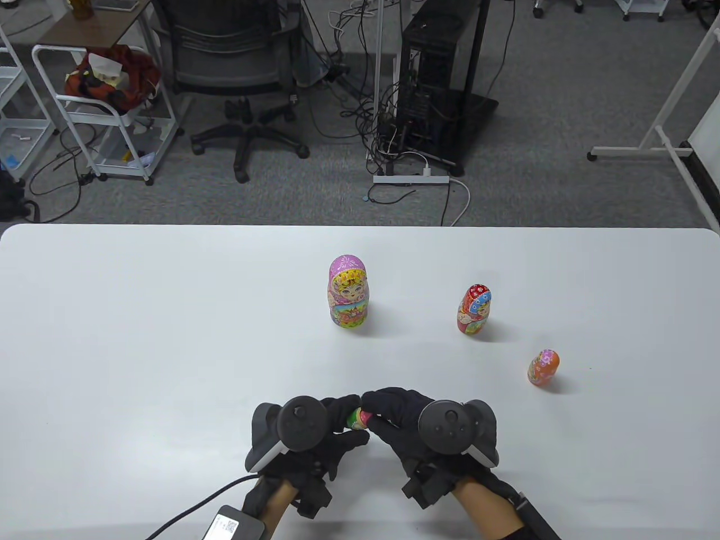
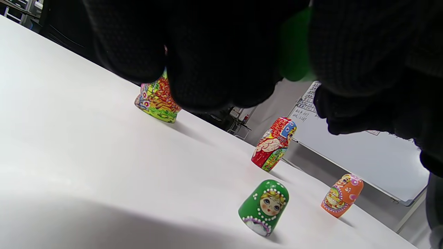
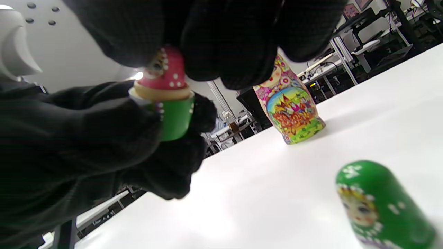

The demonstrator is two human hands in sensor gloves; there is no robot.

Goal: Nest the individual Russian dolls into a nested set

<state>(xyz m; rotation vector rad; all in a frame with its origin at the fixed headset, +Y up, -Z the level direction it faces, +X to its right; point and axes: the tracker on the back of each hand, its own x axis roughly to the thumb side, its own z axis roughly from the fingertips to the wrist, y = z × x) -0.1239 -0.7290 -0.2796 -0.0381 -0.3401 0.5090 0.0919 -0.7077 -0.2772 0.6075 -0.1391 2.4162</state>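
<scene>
Working close together near the front edge of the white table, the left hand and the right hand are meeting over a small doll. The left hand's fingers are wrapping around a green doll base, gripping it, while the right hand's fingertips are pinching the small pink doll that is sitting in the mouth of that base. From the table view only a sliver of green and pink is showing between the gloves. The pink doll is standing partway out of the base, its pale lower band visible above the green rim.

Sitting on the table below the hands is the green doll top, open end down, face toward the left wrist camera. Farther back the large pink doll is standing upright near the table's middle. To its right, well apart, the red doll is standing, and nearer the right edge the orange doll is standing alone. All three are closed and untouched. A black cable is trailing from the left wrist toward the table's near edge.
</scene>
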